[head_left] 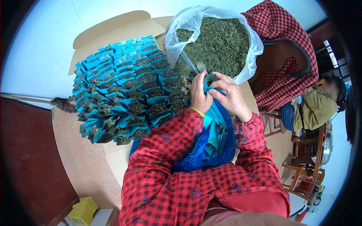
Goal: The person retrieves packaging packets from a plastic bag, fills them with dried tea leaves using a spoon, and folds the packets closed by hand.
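Note:
Both hands meet at the open mouth of a small blue foil packet (208,80), in front of the tea bag. My right hand (230,96) pinches the packet's edge between thumb and fingers. My left hand (200,92) is closed at the packet's other side; its fingertips are partly hidden. A small round scoop (201,67) shows just beyond the left fingers; I cannot tell whether they hold it. Beneath my wrists, a stack of flat blue packets (215,132) lies in a dark blue plastic bag (192,150). Dried leaves, like tea (222,41), fill a clear plastic bag (255,49).
Rows of upright, open blue packets with leaves inside (126,90) stand close together at the left, by a cardboard flap (113,28). A red checked cloth (286,22) covers a chair at the right. Beyond it sits another person (320,107). A yellow container (83,211) is at lower left.

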Motion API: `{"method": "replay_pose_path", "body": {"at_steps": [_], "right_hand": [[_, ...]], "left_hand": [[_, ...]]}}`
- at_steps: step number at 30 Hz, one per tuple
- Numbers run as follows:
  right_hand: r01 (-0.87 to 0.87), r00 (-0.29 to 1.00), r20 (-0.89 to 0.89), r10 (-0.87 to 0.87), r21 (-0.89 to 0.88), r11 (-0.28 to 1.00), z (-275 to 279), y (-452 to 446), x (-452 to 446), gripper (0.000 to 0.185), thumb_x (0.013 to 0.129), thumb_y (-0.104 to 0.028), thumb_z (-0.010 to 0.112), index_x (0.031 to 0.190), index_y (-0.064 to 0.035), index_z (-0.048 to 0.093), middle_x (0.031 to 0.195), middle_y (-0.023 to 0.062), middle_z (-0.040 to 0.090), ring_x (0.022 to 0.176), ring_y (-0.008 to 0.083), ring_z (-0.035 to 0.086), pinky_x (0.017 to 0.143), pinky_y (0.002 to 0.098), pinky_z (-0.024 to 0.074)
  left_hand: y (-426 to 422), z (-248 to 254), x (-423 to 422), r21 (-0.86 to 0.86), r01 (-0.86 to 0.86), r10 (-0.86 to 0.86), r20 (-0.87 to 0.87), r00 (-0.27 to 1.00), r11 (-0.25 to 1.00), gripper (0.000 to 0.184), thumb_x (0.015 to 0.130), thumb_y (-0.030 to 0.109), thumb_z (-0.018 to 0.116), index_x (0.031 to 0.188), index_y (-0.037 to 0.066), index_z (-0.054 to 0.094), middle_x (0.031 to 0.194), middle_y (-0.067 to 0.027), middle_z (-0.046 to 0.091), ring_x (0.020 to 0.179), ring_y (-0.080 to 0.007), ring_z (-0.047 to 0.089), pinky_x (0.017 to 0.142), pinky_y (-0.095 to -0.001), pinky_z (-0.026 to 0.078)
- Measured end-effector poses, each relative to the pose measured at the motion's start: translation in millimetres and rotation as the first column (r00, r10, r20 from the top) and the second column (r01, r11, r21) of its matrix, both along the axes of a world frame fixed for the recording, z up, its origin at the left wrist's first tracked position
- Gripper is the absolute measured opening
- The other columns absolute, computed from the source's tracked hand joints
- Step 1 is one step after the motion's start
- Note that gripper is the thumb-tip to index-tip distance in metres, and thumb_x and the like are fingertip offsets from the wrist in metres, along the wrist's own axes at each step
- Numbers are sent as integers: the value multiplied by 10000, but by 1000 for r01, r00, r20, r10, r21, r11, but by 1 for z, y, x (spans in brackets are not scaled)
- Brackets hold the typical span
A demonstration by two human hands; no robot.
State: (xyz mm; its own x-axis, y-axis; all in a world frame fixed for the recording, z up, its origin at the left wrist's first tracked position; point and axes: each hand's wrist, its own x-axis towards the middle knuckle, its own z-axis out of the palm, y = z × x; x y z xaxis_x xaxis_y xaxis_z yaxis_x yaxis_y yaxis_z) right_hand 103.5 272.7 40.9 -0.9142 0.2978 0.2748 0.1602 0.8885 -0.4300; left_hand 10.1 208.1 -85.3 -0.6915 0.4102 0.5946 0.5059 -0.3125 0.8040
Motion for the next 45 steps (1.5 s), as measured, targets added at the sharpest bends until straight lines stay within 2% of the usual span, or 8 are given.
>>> {"method": "replay_pose_path", "body": {"at_steps": [11,24,27,28,31,32,35,45], "right_hand": [[21,978,-176,-113,-456,890,-1,2,-6,244,823,-42,650,1065,-11,658,1084,114,639,1015,209,605,875,319,478],[-177,872,-485,60,-200,964,95,-34,53,64,848,49,637,887,13,601,908,64,629,829,146,573,763,265,465],[-166,668,-741,75,-50,985,128,-69,78,32,891,15,600,868,37,596,836,102,648,773,191,613,724,302,499],[-68,599,-579,552,651,756,162,-78,93,150,933,-37,531,819,31,599,737,135,647,687,248,646,647,347,527],[-407,328,-586,741,620,671,213,-108,164,142,952,-115,517,986,7,582,958,125,607,891,253,586,785,372,482],[-545,163,-600,783,607,579,223,-117,193,195,961,-153,510,1070,-4,573,1069,120,587,993,256,556,854,385,460],[-785,-376,-656,654,601,152,225,-137,241,408,989,-269,489,1321,-39,546,1402,105,526,1298,264,465,1060,423,393],[-810,-399,-704,588,571,135,203,-146,244,384,995,-254,475,1295,-31,562,1380,111,544,1283,270,478,1062,443,391]], "left_hand": [[-4,11,6,-37,27,-27,10,1000,999,462,766,126,682,1197,27,550,1116,-190,607,1065,-392,564,936,-473,436],[-92,160,25,62,86,-61,-330,942,994,262,876,189,629,1077,21,635,1030,-177,654,945,-358,626,858,-436,497],[-130,176,13,85,-8,44,-438,898,996,197,866,177,639,964,8,670,1001,-160,663,901,-338,625,829,-425,504],[-146,175,3,128,-108,158,-497,854,986,199,867,175,642,966,5,670,980,-154,662,879,-334,624,796,-409,510],[-227,182,-23,-156,-251,156,-454,877,955,233,884,201,659,994,-5,670,930,-100,672,808,-250,637,704,-335,518],[-257,192,-18,-256,-211,190,-105,976,943,263,909,238,663,1003,-8,668,905,-32,672,762,-151,618,665,-274,505],[-319,173,-40,-114,-327,343,190,920,938,192,932,170,624,1011,0,666,912,3,668,784,-72,584,680,-250,488],[-314,94,-86,179,-551,473,343,812,815,103,948,84,556,962,11,627,848,16,621,761,-60,531,703,-227,448]]}}
